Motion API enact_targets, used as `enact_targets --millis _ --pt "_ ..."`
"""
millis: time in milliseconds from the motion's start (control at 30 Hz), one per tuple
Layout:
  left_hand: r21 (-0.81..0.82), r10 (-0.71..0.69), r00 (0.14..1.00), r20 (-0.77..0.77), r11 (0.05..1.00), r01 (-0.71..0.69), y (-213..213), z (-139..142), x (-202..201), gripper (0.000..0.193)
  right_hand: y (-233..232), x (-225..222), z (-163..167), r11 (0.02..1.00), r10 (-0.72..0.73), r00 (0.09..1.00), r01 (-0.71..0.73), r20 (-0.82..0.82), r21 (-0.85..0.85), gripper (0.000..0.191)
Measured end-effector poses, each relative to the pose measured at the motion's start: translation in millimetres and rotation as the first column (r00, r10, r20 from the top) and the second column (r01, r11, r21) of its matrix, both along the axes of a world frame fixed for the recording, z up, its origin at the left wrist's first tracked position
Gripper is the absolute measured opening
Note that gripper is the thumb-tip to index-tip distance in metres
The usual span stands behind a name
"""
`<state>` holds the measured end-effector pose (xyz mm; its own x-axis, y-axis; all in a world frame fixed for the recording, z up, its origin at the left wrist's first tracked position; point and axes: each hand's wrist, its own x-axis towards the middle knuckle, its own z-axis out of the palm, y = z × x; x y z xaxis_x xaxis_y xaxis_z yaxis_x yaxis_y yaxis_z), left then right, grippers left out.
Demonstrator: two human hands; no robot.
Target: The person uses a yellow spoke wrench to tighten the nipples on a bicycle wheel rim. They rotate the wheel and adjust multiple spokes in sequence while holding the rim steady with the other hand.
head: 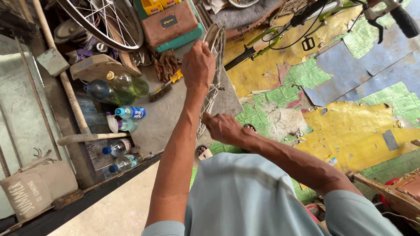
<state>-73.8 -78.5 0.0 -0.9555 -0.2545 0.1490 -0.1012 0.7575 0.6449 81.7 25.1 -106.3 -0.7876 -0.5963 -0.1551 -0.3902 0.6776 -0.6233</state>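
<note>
Bottles (117,87) of clear and green plastic, some blue-capped, lying well off to the left of the left grip beside a long wooden handle (65,83) and a spoked wheel (105,19). Brown case (170,24) on a teal box just above and left of that grip; small brush (164,87) on the grey slab below it. Left hand (197,65) raised, fingers curled shut round the upper rim of a small spoked wheel rim (214,57), seen nearly edge-on and standing upright between the two hands. Right hand (223,127) lower down, closed at the bottom edge of the same rim, pinching something yellowish and small against it; too little showing to tell what. Rim thus held top and bottom, directly ahead of the pale blue shirt (249,196). Floor (350,126) of peeling yellow, green and blue covering spread out to the right of the right grip. Green bicycle frame (280,37) with black cables above and right of both grips, black handlebar grip (404,22) at the far top corner. Brown saddle-like edge (393,192) at the lower right, well apart from the hands.
</note>
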Motion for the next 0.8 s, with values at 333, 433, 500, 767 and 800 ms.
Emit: enact_targets --millis 333,433,500,767,800 --pt "-0.006 -0.058 0.996 0.066 0.998 0.059 -11 5 8 0.03 11 -25 22 0.945 0.295 0.942 -0.263 -0.158 0.193 0.018" --pt "0.009 -0.066 0.997 0.031 0.998 0.066 -11 5 10 0.029 0 -8 30 0.96 0.179 0.983 -0.185 0.05 0.209 0.023" --pt "0.035 -0.041 0.997 0.069 0.999 0.038 -14 6 13 0.029 0 -13 32 0.968 0.131 0.991 -0.12 -0.034 0.221 0.017" --pt "0.037 -0.013 0.998 0.059 0.999 0.011 -15 6 24 0.029 -1 3 -1 0.982 0.101 0.93 -0.035 -0.353 0.187 0.014" --pt "0.037 -0.009 0.998 0.064 0.999 0.006 -16 5 24 0.03 -4 11 -5 0.99 0.138 0.83 -0.111 -0.54 0.083 0.015"
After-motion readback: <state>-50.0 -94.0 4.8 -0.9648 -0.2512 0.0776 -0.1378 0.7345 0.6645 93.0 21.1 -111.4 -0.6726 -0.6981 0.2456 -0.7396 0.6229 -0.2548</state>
